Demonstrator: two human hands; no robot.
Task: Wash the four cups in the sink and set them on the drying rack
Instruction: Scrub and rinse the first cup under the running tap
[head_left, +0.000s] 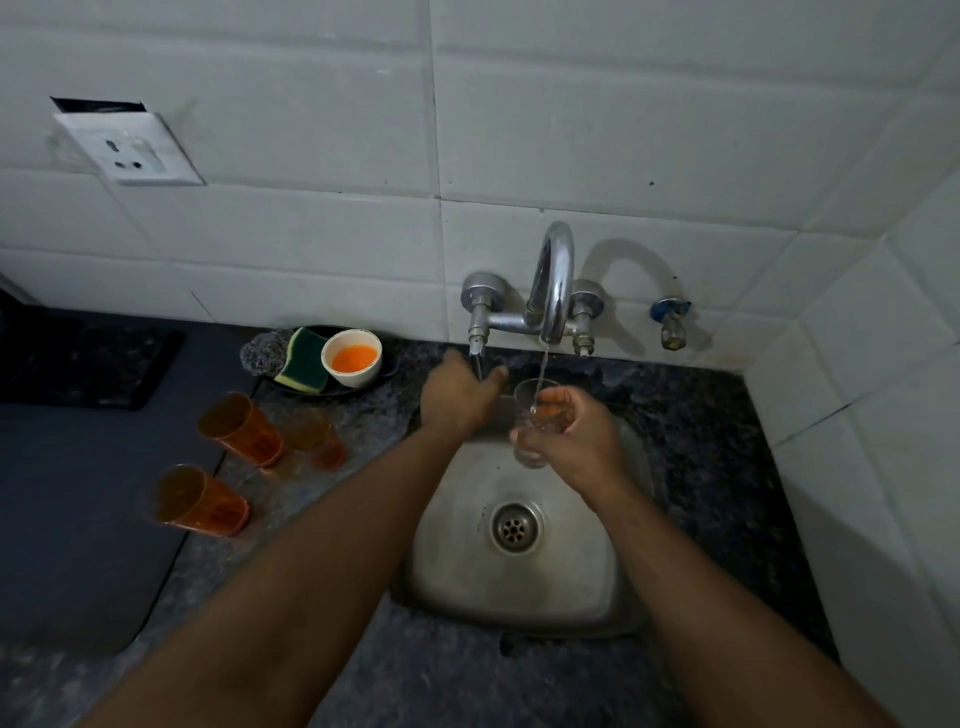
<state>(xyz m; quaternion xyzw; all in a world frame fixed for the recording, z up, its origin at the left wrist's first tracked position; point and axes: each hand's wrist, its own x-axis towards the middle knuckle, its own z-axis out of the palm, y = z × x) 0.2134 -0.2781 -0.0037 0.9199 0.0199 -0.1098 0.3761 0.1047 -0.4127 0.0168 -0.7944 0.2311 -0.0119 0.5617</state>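
The right hand (571, 436) grips a clear cup (535, 415) under the running faucet (553, 280), over the sink (519, 587), whose basin below lies open. The left hand (457, 395) reaches to the left tap lever (477, 358), fingers spread around it. Three orange cups (241, 428) stand on the counter (332, 467) left of the sink, near a sponge (304, 358) and a small bowl (352, 357).

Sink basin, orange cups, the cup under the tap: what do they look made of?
Sink: brushed stainless steel by its look, a dull grey sheen with soft reflections. Orange cups: likely translucent tinted plastic, since the counter shows through them; tinted glass is possible. Clear cup in the right hand: colourless and see-through, glass or clear plastic; I cannot tell which.
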